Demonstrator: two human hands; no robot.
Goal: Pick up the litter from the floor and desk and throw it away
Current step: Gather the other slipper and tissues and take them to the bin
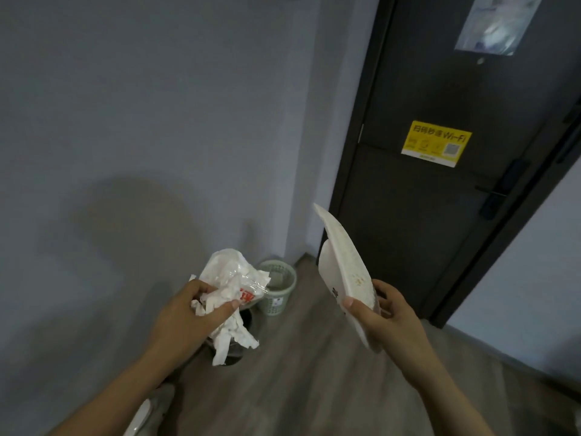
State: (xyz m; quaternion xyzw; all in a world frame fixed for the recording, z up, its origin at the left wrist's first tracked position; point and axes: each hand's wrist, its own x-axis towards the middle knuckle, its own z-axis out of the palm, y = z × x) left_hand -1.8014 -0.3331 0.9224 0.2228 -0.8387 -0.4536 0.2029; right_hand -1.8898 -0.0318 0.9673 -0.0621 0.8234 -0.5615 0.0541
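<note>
**Carry phase: both hands loaded, bin ahead**

I've got litter in both hands, walking it to the bin (277, 287) in the corner by the door (440, 184). Left hand (185, 313) has fingers clamped on a wad (232, 284) of crumpled tissue w/ crinkly clear plastic, strips dangling, just left of the bin. Right hand (386, 316) pinches a tray (344, 272), thumb on top: thin, stiff, white, food-specked, tilted on edge, right of the bin. Bin's pale green slotted plastic, open top. Next, I reckon: step closer, get over the rim, drop wad then tray; tray's wider, may need angling in
</note>
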